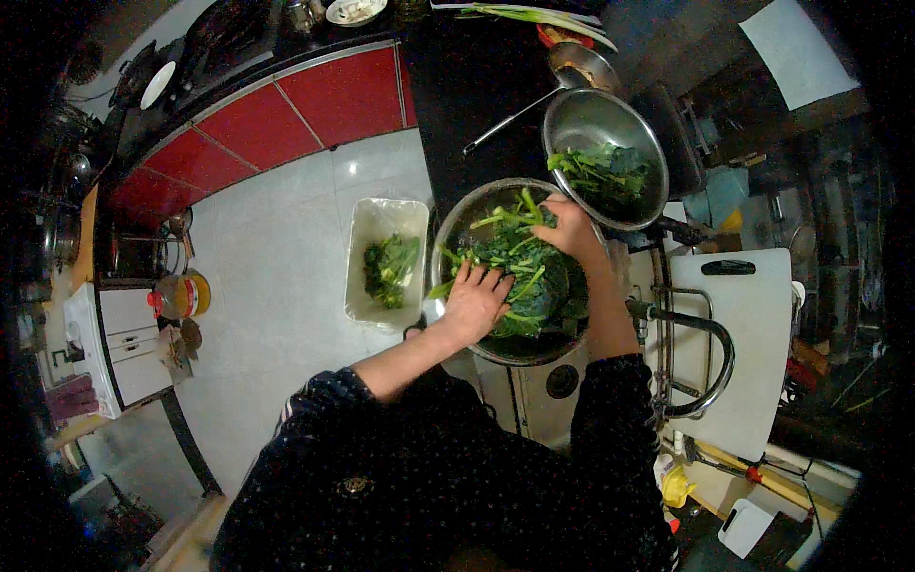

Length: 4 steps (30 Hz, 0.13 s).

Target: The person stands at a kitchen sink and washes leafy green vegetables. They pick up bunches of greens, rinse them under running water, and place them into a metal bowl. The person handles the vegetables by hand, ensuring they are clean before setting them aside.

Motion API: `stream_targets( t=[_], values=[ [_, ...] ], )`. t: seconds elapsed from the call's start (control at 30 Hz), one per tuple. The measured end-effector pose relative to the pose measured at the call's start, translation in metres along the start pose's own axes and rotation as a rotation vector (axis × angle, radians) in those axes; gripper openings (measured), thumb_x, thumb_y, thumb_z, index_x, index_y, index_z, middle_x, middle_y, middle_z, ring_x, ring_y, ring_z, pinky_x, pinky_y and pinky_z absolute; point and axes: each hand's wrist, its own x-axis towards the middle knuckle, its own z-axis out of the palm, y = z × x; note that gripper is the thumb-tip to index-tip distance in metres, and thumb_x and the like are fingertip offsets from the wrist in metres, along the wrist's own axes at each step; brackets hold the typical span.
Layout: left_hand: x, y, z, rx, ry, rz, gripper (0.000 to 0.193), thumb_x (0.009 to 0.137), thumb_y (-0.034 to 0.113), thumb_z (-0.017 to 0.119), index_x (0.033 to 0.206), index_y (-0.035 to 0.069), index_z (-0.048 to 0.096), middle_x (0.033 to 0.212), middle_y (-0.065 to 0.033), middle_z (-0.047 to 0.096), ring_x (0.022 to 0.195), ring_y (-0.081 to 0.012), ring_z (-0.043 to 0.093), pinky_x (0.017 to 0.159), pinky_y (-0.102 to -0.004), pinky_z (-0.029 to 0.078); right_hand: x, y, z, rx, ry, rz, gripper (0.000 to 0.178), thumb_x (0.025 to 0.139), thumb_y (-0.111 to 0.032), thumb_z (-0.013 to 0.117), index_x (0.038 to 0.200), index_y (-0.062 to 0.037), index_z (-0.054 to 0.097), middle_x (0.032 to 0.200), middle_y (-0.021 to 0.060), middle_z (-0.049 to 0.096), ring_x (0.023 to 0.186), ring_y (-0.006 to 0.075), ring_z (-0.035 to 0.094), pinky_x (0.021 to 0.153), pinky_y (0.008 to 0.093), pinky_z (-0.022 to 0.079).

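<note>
A large metal basin (457, 215) stands in front of me, heaped with dark leafy greens (529, 272) on pale green stems. My left hand (479, 300) lies over the near left side of the heap, fingers spread and resting on the leaves. At the far right of the basin, my right hand (570, 229) has its fingers bent around some of the stems; part of its grip is hidden. Just beyond it, a metal bowl (593, 116) tilts toward me, with more leafy greens (624, 179) inside. Left of the basin, a lined white bin (355, 286) contains green scraps (389, 272).
A curved faucet (726, 353) and a white cutting board (758, 324) are on the right. Behind the bowl sits a long-handled pan (583, 65), near long green onions (548, 16). Red cabinets (329, 95) line the far left, above a tiled floor (276, 286).
</note>
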Motion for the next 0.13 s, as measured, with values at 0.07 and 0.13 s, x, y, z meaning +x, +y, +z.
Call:
stream_targets(
  t=[0.07, 0.13],
  values=[
    [0.0006, -0.0004, 0.0012, -0.010, -0.028, -0.001, 0.054, 0.077, 0.031, 0.067, 0.125, 0.012, 0.052, 0.126, -0.0111, 0.050, 0.118, -0.0306, 0.044, 0.105, -0.0487, 0.028, 0.0007, 0.0054, -0.0034, -0.046, 0.116, -0.144, 0.031, 0.068, -0.015, 0.070, 0.096, -0.0009, 0.066, 0.099, 0.0182, 0.063, 0.092, 0.0326, 0.061, 0.081, 0.0395, 0.049],
    [0.0006, -0.0015, 0.0048, 0.029, -0.023, 0.005, 0.055, 0.077, 0.032, 0.067, 0.126, 0.012, 0.052, 0.127, -0.0113, 0.049, 0.118, -0.0306, 0.044, 0.106, -0.0481, 0.028, 0.0038, 0.0024, 0.0005, -0.029, 0.054, -0.142, 0.031, 0.068, -0.014, 0.070, 0.096, -0.0014, 0.066, 0.102, 0.0219, 0.063, 0.094, 0.0325, 0.061, 0.085, 0.0387, 0.049]
  ],
)
